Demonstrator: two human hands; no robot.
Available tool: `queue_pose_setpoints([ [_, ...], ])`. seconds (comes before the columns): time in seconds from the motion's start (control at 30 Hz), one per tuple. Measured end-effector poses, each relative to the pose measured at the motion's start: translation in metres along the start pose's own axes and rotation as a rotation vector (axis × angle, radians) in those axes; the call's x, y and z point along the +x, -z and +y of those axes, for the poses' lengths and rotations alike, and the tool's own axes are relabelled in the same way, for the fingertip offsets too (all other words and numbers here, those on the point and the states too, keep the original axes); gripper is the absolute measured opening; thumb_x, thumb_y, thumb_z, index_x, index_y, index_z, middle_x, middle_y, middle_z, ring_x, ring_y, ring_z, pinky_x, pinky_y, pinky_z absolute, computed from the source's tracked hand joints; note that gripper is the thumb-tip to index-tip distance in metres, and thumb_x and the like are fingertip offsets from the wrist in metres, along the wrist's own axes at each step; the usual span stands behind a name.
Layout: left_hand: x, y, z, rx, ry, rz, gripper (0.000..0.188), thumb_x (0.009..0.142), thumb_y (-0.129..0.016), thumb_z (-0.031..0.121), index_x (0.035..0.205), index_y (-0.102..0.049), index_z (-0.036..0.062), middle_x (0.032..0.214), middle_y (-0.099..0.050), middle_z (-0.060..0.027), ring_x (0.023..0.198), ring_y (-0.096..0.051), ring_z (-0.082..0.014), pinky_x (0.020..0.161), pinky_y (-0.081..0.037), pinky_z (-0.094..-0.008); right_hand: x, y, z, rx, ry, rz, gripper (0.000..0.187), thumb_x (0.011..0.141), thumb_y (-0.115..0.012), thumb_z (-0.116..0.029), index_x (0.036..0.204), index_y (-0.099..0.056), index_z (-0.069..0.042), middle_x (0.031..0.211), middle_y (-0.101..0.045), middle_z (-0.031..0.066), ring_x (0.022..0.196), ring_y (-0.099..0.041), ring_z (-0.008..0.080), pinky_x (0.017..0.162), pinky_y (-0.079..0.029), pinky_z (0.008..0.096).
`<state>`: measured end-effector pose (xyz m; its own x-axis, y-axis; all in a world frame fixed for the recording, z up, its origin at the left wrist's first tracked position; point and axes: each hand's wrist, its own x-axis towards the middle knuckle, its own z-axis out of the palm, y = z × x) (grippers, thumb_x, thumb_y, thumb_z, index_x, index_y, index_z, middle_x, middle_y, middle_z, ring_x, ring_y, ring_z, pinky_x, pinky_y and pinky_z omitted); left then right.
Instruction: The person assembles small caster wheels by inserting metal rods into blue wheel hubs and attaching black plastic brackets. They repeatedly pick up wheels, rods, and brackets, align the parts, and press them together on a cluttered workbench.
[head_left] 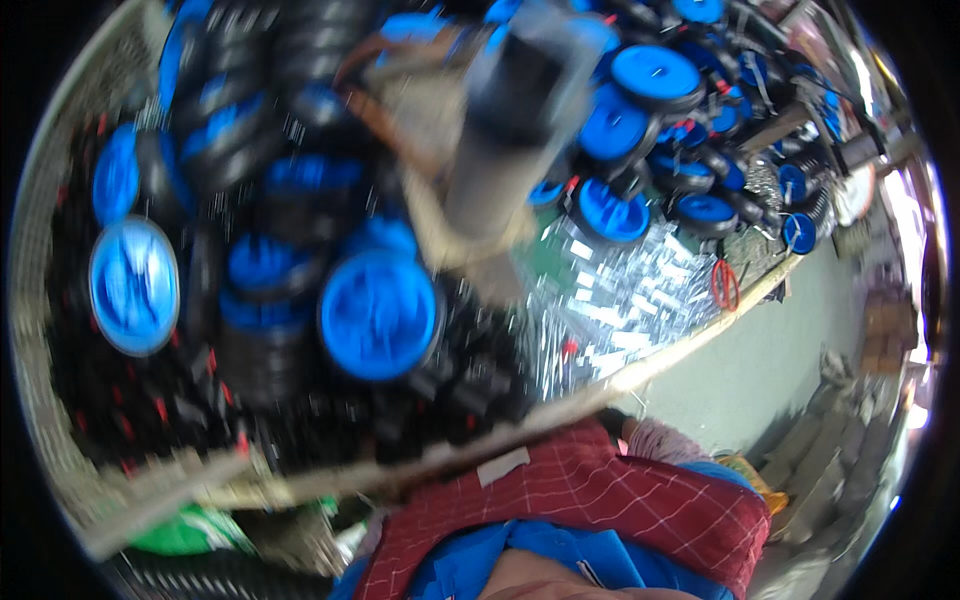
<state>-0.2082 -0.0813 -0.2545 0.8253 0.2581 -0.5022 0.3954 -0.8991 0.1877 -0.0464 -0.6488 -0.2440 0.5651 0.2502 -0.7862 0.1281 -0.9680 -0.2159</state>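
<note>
Blur smears much of the picture. My right forearm, in a pale pink patterned sleeve [665,442], lies by the table's front edge. Only a sliver of my right hand [627,430] shows beside dark material, and its fingers are hidden. My left hand is out of view. Beyond the edge, a blue wheel with a black rim [378,315] lies on a heap of small black parts [300,425] with red bits among them. Another blue disc [135,285] lies farther left. Small clear and silvery pieces [620,310] are spread to the right.
A blurred grey upright cylinder [495,170] stands over a wooden frame [420,195] mid-table. Black tyres [235,60] and more blue wheels [655,72] crowd the back. A red ring [725,286] lies near the right edge. Brown boxes [888,330] and grey sacks [835,465] stand on the right.
</note>
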Motion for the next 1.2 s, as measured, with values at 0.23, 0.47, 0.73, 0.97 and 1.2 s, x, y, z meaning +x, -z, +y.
queue_pose_setpoints([
  [0.23,0.019,0.03,-0.009,0.116,-0.048,-0.018,0.038,0.097,-0.049,0.021,0.13,-0.056,0.005,0.128,-0.059,-0.0201,0.119,-0.056,-0.0375,0.103,-0.043,-0.0483,0.007,-0.037,-0.026,0.1,-0.018,-0.003,0.039,0.1,-0.046,-0.041,0.113,-0.063,-0.008,0.109,-0.066,0.017,0.101,-0.062,0.0303,0.093,-0.047,0.037],
  [0.47,0.033,-0.012,-0.032,0.288,-0.151,0.019,0.04,0.096,-0.049,0.017,0.134,-0.054,0.0049,0.134,-0.056,-0.0192,0.124,-0.053,-0.0363,0.107,-0.041,-0.0479,0.016,-0.075,0.003,-0.221,0.155,-0.043,0.043,0.101,-0.044,-0.044,0.12,-0.061,-0.009,0.116,-0.066,0.0179,0.108,-0.061,0.031,0.099,-0.045,0.0371],
  [0.73,-0.061,0.078,0.004,-0.219,-0.237,-0.03,0.036,0.096,-0.053,0.02,0.126,-0.061,0.0029,0.125,-0.063,-0.017,0.114,-0.061,-0.032,0.096,-0.046,-0.0435,-0.066,0.04,-0.018,-0.02,0.326,0.325,0.028,0.09,-0.065,-0.031,0.108,-0.072,-0.01,0.097,-0.073,0.0133,0.095,-0.07,0.0299,0.084,-0.054,0.0409],
  [0.97,-0.135,0.255,0.127,-0.793,-0.536,0.169,0.022,0.083,-0.061,0.003,0.103,-0.069,-0.0002,0.101,-0.072,-0.0128,0.096,-0.069,-0.0256,0.086,-0.052,-0.0347,-0.112,0.21,-0.128,0.271,0.487,0.927,0.01,0.087,-0.067,-0.015,0.093,-0.07,-0.008,0.082,-0.069,0.0132,0.073,-0.068,0.0274,0.066,-0.052,0.0375],
  [1.2,-0.04,0.321,0.203,0.177,-0.688,0.829,0.031,0.081,-0.071,0.013,0.11,-0.064,0.0064,0.109,-0.063,-0.0119,0.103,-0.06,-0.033,0.097,-0.046,-0.0428,-0.032,0.253,-0.152,-0.165,0.393,1.058,0.01,0.082,-0.064,-0.02,0.085,-0.068,-0.012,0.085,-0.067,0.0144,0.076,-0.067,0.0351,0.065,-0.053,0.046],
])
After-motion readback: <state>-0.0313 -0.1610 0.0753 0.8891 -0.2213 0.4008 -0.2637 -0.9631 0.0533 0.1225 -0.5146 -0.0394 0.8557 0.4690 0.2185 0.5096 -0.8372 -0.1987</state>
